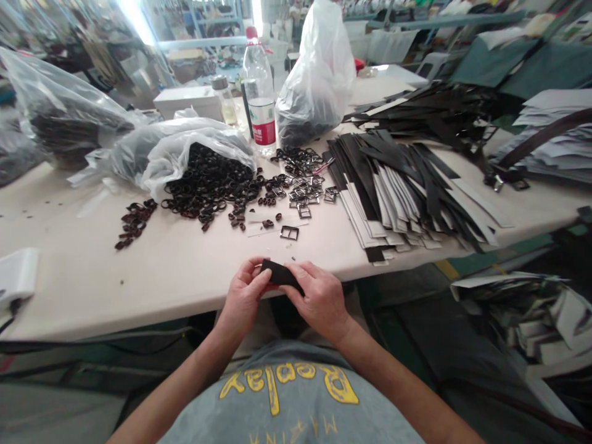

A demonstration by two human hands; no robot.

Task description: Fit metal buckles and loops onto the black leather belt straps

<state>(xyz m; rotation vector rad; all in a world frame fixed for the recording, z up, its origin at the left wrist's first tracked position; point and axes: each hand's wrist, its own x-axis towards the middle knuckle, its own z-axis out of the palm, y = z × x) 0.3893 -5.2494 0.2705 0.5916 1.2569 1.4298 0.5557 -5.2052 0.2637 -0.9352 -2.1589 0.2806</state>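
Both hands are closed on a black strap (pixel 280 275) at the front edge of the table. My left hand (pixel 246 288) pinches its left end between thumb and fingers. My right hand (pixel 322 297) grips the other end, and the fingers behind the strap are partly hidden. A little red shows beneath the strap. Just beyond the hands lies a single metal buckle (pixel 289 233) with a centre bar. Farther back is a heap of buckles (pixel 306 192), beside a large pile of small dark loops (pixel 208 191).
A stack of black and white straps (pixel 383 191) covers the table's right side. Behind stand a plastic bottle (pixel 259 105), a glass jar (pixel 225 102) and a filled plastic bag (pixel 317 80). Another bag (pixel 180 145) spills the loops. A white object (pixel 18 274) sits at the left edge.
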